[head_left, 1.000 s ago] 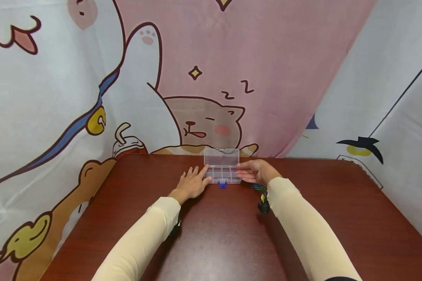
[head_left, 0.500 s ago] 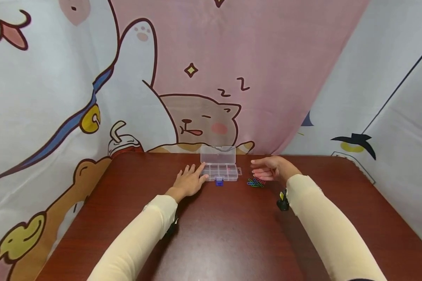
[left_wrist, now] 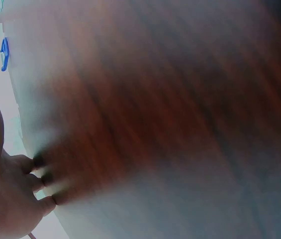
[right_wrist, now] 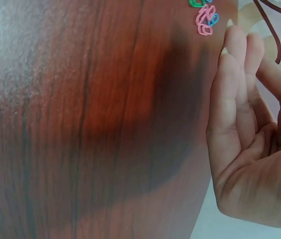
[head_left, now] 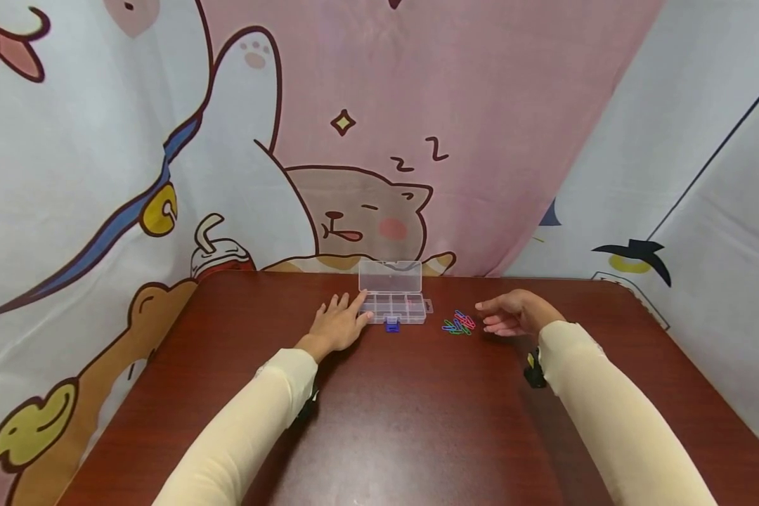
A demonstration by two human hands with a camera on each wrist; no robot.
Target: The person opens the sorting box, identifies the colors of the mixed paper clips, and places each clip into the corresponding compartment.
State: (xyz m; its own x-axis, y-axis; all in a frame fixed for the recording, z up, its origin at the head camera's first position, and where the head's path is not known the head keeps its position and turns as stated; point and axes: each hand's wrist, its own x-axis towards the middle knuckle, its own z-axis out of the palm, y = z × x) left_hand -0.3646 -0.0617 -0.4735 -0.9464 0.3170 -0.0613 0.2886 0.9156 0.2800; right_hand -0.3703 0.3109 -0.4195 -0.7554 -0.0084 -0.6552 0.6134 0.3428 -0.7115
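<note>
A clear plastic compartment box (head_left: 392, 306) stands with its lid (head_left: 389, 277) raised and a blue latch (head_left: 393, 327) at its front. Inside the right compartments a small bit of pink shows. My left hand (head_left: 335, 326) rests at the box's left edge, fingers spread and fairly straight. To the right of the box lies a small heap of coloured paper clips (head_left: 459, 322), pink, blue and green. Beside that heap, on its right, is my right hand (head_left: 516, 313), fingers relaxed and holding nothing; the right wrist view shows the paper clips (right_wrist: 206, 19) beyond its fingertips.
Everything stands on a dark red-brown wooden table (head_left: 379, 414). A cloth (head_left: 481, 105) printed with cartoon animals hangs behind the table's back edge, close behind the raised lid. A clear hanging tab (head_left: 429, 306) sticks out from the box's right side.
My right hand has moved from the box's right side, past the paper clips, to their right, uncovering them. The left hand stays at the box. The head view has shifted slightly.
</note>
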